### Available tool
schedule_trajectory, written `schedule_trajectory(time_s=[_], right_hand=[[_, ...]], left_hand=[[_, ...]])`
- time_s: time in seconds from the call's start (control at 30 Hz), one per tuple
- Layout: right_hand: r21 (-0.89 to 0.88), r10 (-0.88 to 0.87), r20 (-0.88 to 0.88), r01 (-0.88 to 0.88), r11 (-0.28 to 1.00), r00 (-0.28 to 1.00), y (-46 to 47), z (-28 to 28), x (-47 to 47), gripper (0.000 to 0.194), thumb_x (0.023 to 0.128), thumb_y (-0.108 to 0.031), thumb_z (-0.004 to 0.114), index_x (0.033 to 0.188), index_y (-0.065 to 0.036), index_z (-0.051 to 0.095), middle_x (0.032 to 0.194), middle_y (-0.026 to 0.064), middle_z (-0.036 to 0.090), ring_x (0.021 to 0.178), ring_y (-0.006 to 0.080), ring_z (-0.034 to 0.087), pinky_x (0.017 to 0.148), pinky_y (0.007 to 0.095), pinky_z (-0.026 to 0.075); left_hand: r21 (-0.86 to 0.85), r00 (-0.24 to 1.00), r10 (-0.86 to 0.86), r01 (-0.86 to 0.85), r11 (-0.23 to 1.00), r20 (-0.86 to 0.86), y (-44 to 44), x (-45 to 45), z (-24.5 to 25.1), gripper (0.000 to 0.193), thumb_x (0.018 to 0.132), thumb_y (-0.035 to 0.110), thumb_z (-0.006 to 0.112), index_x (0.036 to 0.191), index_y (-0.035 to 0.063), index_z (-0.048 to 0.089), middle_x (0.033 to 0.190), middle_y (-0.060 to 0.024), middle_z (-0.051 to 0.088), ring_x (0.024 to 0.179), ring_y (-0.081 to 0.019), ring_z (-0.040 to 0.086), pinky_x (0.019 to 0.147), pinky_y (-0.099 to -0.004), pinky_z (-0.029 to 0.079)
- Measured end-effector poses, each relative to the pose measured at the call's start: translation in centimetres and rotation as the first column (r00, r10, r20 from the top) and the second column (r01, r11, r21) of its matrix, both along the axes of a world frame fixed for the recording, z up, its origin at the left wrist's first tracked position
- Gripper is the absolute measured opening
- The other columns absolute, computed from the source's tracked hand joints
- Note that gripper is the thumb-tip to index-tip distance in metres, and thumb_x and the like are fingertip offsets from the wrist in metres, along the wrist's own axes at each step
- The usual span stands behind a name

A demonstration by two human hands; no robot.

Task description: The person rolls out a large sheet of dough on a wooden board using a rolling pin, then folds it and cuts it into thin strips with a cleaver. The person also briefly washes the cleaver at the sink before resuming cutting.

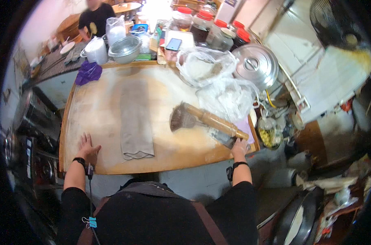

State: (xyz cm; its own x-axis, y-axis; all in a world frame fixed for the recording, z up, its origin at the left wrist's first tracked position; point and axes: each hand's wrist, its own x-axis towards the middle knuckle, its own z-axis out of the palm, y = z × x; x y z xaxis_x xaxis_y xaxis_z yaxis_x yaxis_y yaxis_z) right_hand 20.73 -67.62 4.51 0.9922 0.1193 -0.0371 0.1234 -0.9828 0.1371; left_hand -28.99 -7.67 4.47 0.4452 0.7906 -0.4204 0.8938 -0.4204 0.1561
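Note:
A long folded sheet of greyish dough (137,118) lies lengthwise on the flour-dusted wooden board (167,153), its layered end facing me. My left hand (89,149) rests on the board to the left of the dough, fingers apart, holding nothing. At the board's front right corner, my right hand (240,147) is by the near end of a wooden rolling pin (216,121) and a flat dark metal blade (224,139). Whether its fingers grip either one cannot be made out. A wide bristle brush (182,118) lies against the pin's far end.
Clear plastic bags of white powder (231,98) and a metal pot lid (254,65) crowd the right. A purple bag (88,73) sits at the far left corner. Behind the board stand bowls (125,50), a phone (174,44) and red-lidded jars (200,26). A person (96,18) is beyond.

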Motion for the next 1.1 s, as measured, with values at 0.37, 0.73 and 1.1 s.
schedule_trajectory(time_s=[0.37, 0.73, 1.1], right_hand=[[-0.057, 0.307, -0.252, -0.330, 0.942, 0.918, 0.5, 1.6, -0.5, 0.057, 0.081, -0.008, 0.074, 0.135, -0.006, 0.055, 0.134, 0.0200, 0.060, 0.126, 0.0376, 0.057, 0.104, 0.0469, 0.050], [0.680, 0.243, -0.724, 0.728, 0.092, 0.646, 10.4, 5.8, -14.5, 0.017, 0.092, -0.010, 0.066, 0.103, 0.003, 0.061, 0.077, 0.0083, 0.059, 0.056, 0.0170, 0.058, 0.049, 0.0302, 0.048], [0.818, 0.302, -0.500, 0.329, 0.472, 0.811, 18.2, 11.2, -19.7, 0.013, 0.104, -0.016, 0.059, 0.109, -0.005, 0.052, 0.070, 0.0050, 0.055, 0.046, 0.0141, 0.053, 0.041, 0.0316, 0.042]], left_hand=[[0.033, 0.993, 0.107, -0.108, 0.994, 0.044, 7.5, 3.2, -3.1, 0.141, 0.060, 0.046, 0.096, 0.167, 0.0215, 0.008, 0.173, -0.0183, -0.002, 0.159, -0.0391, -0.003, 0.122, -0.0641, 0.010], [0.083, 0.950, 0.268, -0.283, 0.955, 0.159, 15.9, 12.2, -7.7, 0.120, 0.077, 0.061, 0.081, 0.167, 0.0247, 0.011, 0.174, -0.0135, 0.006, 0.159, -0.0393, 0.001, 0.120, -0.0698, 0.007], [0.112, 0.956, 0.192, -0.221, 0.969, 0.224, 16.4, 12.8, -6.1, 0.120, 0.077, 0.068, 0.076, 0.167, 0.0231, 0.012, 0.174, -0.0144, 0.003, 0.159, -0.0380, 0.000, 0.121, -0.0666, 0.002]])
